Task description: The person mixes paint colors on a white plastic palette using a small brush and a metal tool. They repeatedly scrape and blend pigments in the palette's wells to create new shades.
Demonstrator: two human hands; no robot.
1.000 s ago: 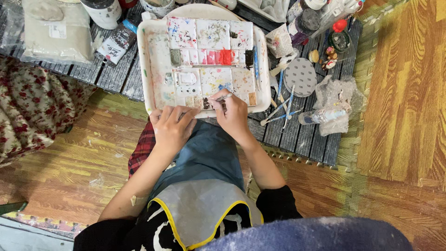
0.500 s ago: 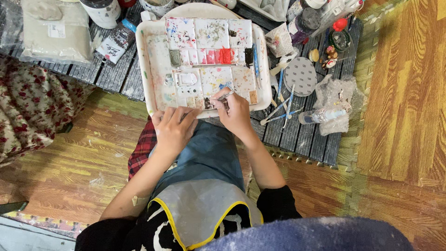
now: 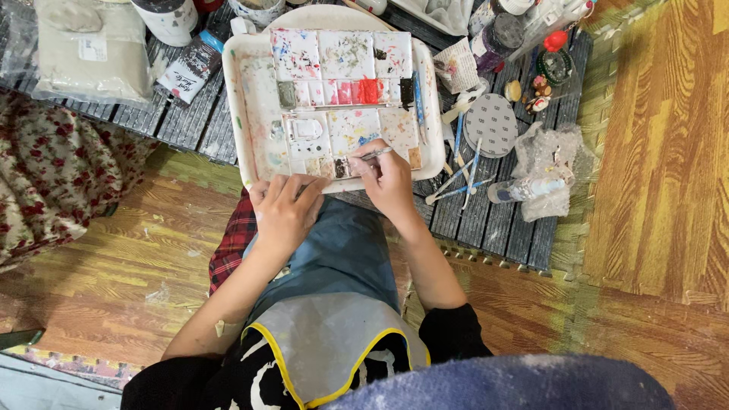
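A white plastic tray (image 3: 255,106) stained with paint lies on a low dark slatted table, holding a paint palette (image 3: 342,83) with many small wells, some red. My right hand (image 3: 387,178) grips a thin paintbrush (image 3: 364,158) whose tip rests in a dark well at the palette's near edge. My left hand (image 3: 282,206) rests on the tray's near rim with fingers curled, holding something small that I cannot make out.
Several brushes (image 3: 463,163) lie right of the tray beside a round perforated disc (image 3: 491,124) and crumpled plastic wrap (image 3: 548,167). A paint tube (image 3: 191,67), a white cup (image 3: 168,17) and a grey bag (image 3: 91,47) sit to the left. Floral cushion (image 3: 53,175) at far left.
My right hand has shifted slightly, moving the brush tip along the palette's near wells. The left hand stays at the tray's rim.
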